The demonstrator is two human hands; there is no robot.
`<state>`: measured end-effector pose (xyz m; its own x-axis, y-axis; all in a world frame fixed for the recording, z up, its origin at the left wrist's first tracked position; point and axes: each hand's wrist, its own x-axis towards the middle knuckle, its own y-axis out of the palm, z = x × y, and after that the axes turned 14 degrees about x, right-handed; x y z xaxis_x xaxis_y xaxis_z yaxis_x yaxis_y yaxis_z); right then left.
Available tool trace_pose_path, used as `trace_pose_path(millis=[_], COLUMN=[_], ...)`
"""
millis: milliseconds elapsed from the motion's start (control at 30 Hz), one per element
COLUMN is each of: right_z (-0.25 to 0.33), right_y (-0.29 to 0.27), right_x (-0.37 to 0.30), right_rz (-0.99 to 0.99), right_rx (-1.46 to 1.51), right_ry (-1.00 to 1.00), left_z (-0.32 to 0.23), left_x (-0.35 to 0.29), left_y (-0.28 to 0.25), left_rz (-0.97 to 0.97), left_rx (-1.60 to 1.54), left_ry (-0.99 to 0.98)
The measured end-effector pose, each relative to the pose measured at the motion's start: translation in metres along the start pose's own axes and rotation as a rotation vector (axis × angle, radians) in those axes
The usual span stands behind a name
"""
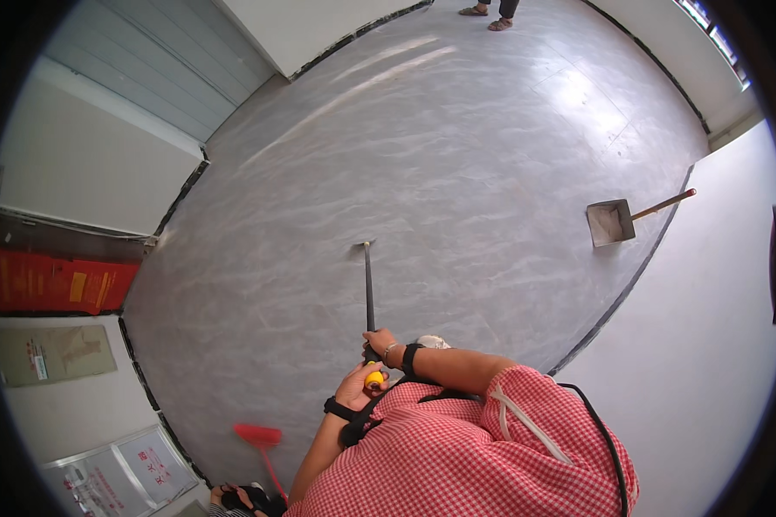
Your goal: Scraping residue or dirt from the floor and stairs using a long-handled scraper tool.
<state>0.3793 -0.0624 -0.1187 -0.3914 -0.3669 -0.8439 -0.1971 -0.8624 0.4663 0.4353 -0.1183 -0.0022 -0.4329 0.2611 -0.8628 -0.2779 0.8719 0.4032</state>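
Note:
A long-handled scraper [369, 289] with a black pole reaches away from me, its small dark head touching the grey floor [457, 189]. Closed round the pole near its close end is my right hand [383, 348], wearing a bracelet. My left hand [353, 388], with a black band at the wrist, wraps the yellow-capped butt of the handle just below. Both arms come from a red-and-white checked garment [457, 457].
A metal dustpan [610, 224] with a wooden handle lies near the right wall. At lower left is a red broom [260, 434], beside a partly seen person [237, 498]. Another person's sandalled feet [500, 24] stand far off. A red door panel [60, 283] is at left.

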Motion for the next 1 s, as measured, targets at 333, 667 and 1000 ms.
trace_pose_path(millis=[333, 667, 1000], right_z=[0.009, 0.015, 0.042], right_y=[-0.007, -0.02, -0.009], right_x=[-0.001, 0.004, 0.057], right_rz=[-0.084, -0.101, -0.069], right_rx=[0.209, 0.191, -0.154], right_ry=[-0.002, -0.02, -0.123], left_z=[-0.008, -0.01, -0.045], left_x=[0.003, 0.013, 0.033], left_y=[0.002, 0.008, -0.005], left_rz=[0.027, -0.014, -0.034], left_rx=[0.056, 0.096, 0.15], left_ry=[-0.002, -0.007, 0.003])
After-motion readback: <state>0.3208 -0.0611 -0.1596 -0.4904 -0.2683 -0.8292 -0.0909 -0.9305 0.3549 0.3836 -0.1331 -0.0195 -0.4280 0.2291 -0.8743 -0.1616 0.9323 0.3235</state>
